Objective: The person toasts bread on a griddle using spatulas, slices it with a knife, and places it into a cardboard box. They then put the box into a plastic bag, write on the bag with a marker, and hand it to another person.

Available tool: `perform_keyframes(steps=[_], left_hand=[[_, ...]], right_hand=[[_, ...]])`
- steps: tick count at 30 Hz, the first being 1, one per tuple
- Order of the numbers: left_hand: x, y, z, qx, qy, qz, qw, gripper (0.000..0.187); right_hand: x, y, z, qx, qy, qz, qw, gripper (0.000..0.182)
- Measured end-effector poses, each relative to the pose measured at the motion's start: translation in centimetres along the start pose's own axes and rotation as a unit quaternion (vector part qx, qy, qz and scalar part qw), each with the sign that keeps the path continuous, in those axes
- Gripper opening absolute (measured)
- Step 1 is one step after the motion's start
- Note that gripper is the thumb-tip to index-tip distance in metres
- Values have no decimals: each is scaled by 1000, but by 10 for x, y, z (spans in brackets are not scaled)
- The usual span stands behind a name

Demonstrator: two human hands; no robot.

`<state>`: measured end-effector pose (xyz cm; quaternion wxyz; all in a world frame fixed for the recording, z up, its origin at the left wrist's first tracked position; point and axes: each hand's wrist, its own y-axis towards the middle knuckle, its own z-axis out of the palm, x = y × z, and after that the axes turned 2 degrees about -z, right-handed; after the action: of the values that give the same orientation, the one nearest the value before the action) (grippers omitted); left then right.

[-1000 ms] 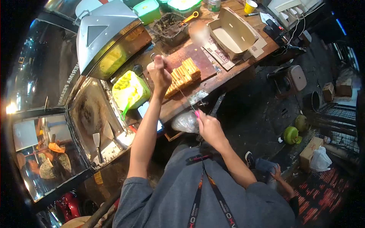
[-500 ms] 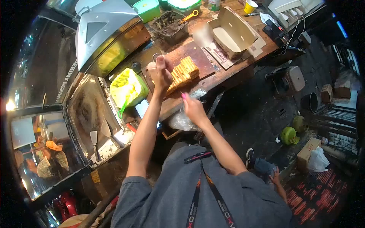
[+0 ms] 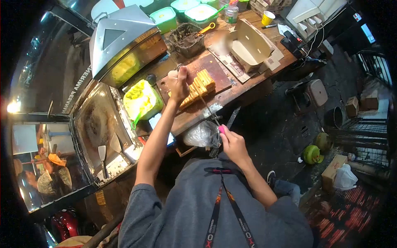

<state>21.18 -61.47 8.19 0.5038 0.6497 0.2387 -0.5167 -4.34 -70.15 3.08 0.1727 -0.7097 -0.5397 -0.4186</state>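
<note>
My right hand [image 3: 235,144] is closed on the pink handle of a thin-bladed knife [image 3: 211,110], off the table's front edge. The blade points up and left to a block of sliced, golden-brown bread [image 3: 201,87] on a dark red-brown board [image 3: 219,76]. At the bread's left end my left hand [image 3: 179,84] is closed, thumb up. A small dark, rounded thing shows at its top, but what it holds cannot be made out. Below the bread hangs a clear plastic bag [image 3: 199,134].
Left of the board stand a yellow-green tub [image 3: 142,101] and a griddle [image 3: 95,113] with a spatula [image 3: 102,155]. Behind are a dark-filled container [image 3: 186,41], green-lidded boxes [image 3: 163,18] and an open cardboard box [image 3: 252,47]. Another person's leg [image 3: 287,190] shows at lower right.
My right hand has moved down and right, away from the bread, and more of the blade shows. My left hand stays by the bread. The other person's hand has gone out of sight.
</note>
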Motion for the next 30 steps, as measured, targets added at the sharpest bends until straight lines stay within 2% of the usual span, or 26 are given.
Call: perform_keyframes(steps=[1,3,4,8,10,14,17,19,21,22,26,30], left_hand=[[-11,2,2,5,-15,-3,1000,59],[-24,14,-1,19,-66,-2,998,61],[-45,20,-3,-9,-19,11,1000,67],[-84,38,-21,-53,-71,-8,996,76],[-71,36,-26,-58,-23,-11,998,74],[5,4,-26,-95,115,-21,989,73],[8,-1,-27,-90,90,-40,991,71],[6,-3,-25,-70,95,-35,992,70],[4,-3,-21,-70,97,-38,992,70],[3,-2,-21,-69,100,-39,992,70],[8,1,-25,-76,87,-21,993,70],[10,-3,-23,-98,73,-28,992,70]], right_hand=[[-1,5,4,27,-37,7,999,29],[0,6,4,22,-45,18,999,28],[0,4,4,25,-49,25,998,28],[17,0,-12,29,-35,23,999,28],[29,-6,-21,26,-29,21,999,27],[51,-12,-31,58,-22,11,998,28],[46,3,1,48,-39,-10,998,30],[31,36,48,18,-29,-31,999,22],[34,66,63,106,-85,28,990,20],[37,72,66,149,-111,57,981,20],[65,47,8,175,-98,73,977,19],[18,87,101,82,-42,18,996,17]])
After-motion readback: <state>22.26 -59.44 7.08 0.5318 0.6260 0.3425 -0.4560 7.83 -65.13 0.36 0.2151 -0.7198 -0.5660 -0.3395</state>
